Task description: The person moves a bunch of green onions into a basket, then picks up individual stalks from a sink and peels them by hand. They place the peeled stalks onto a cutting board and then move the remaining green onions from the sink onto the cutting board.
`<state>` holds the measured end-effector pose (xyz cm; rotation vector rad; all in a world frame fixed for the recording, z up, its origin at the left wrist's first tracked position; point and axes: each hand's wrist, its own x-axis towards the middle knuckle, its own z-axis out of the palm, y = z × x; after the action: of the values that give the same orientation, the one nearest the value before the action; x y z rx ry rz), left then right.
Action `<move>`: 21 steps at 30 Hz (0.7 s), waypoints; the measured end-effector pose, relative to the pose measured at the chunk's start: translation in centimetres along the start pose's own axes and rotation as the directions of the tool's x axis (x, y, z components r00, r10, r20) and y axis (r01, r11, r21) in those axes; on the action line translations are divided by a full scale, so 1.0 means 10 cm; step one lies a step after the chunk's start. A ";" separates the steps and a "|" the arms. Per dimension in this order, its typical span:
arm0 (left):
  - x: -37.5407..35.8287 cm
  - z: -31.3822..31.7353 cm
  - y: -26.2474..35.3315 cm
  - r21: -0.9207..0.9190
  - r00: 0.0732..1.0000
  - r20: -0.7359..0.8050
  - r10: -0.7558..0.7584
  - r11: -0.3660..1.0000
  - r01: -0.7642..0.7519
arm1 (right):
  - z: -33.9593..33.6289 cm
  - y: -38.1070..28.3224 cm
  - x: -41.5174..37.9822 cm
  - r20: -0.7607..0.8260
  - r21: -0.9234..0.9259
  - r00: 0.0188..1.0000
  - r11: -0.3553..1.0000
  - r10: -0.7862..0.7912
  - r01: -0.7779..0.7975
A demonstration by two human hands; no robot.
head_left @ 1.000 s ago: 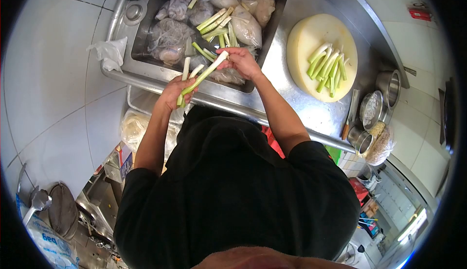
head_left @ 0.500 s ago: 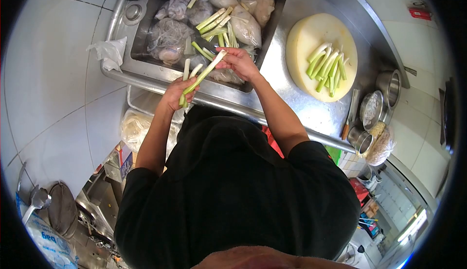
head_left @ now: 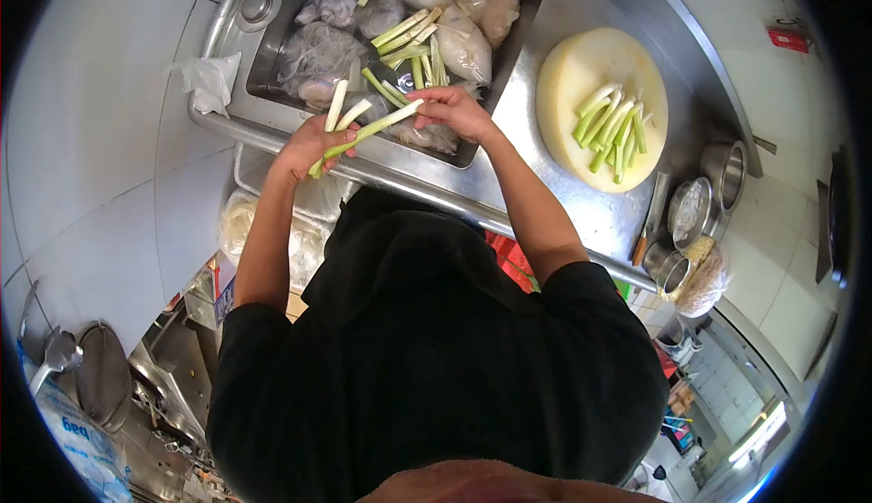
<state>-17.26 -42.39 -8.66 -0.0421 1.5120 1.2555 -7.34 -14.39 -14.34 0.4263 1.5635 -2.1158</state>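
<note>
My left hand (head_left: 307, 147) is closed around the lower ends of several scallion stalks (head_left: 335, 109), their white ends pointing up and away from me. One longer scallion stalk (head_left: 377, 126) slants across to my right hand (head_left: 457, 112), whose thumb and fingers pinch its white end. Both hands are over the front edge of the sink (head_left: 534, 26). In the sink, loose scallion pieces (head_left: 401, 32) lie on plastic-bagged, pale lumps (head_left: 463, 44) that I cannot identify. A bunch of cut scallions (head_left: 613, 130) rests on a round cutting board (head_left: 559, 76) to the right.
A knife (head_left: 651, 217) lies right of the board, beside metal bowls (head_left: 724, 171) and a metal pot (head_left: 670, 271). Crumpled white plastic (head_left: 209, 80) hangs over the sink's left corner. Below the rim at left are plastic bags (head_left: 238, 226). A tiled wall (head_left: 86, 121) borders the left side.
My left hand has moved left and slightly up with its scallions. My right hand has shifted slightly right, and the long stalk between them now lies flatter.
</note>
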 end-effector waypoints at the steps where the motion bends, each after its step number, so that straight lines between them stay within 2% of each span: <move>1: 0.01 -0.02 0.02 0.024 1.000 0.028 -0.007 1.000 0.006 | 0.01 0.06 0.02 0.015 0.125 1.000 0.992 -0.016 0.014; 3: 0.03 -0.06 -0.01 -0.058 1.000 0.016 0.017 0.998 -0.016 | 0.06 0.10 0.02 0.039 0.369 0.998 0.929 -0.054 0.036; 6: 0.00 -0.06 -0.03 -0.209 0.999 0.031 0.011 0.978 -0.005 | 0.18 0.04 -0.04 -0.037 0.473 0.996 0.876 -0.082 0.089; 9: -0.02 -0.01 -0.07 -0.293 0.999 0.037 0.005 0.956 0.006 | 0.24 0.02 -0.04 -0.071 0.487 0.993 0.865 -0.094 0.116; 12: -0.02 0.04 -0.06 -0.289 0.999 0.038 -0.002 0.957 0.013 | 0.21 0.06 0.01 -0.080 0.478 0.990 0.867 -0.116 0.140; 15: -0.02 0.07 -0.05 -0.273 1.000 0.027 0.001 0.962 0.006 | 0.24 0.04 0.03 -0.138 0.449 0.988 0.884 -0.076 0.131; 18: -0.04 0.09 0.02 -0.163 0.998 0.032 0.054 0.985 -0.048 | 0.22 0.09 0.07 -0.151 0.400 0.987 0.910 -0.048 0.105; 21: -0.11 0.09 0.25 0.097 1.000 -0.016 0.017 0.995 -0.015 | 0.28 0.00 0.04 -0.204 0.377 0.973 0.926 0.106 -0.022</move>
<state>-17.69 -41.30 -6.04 0.0226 1.5889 1.1955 -7.55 -17.17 -13.67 0.8572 1.2287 -2.3832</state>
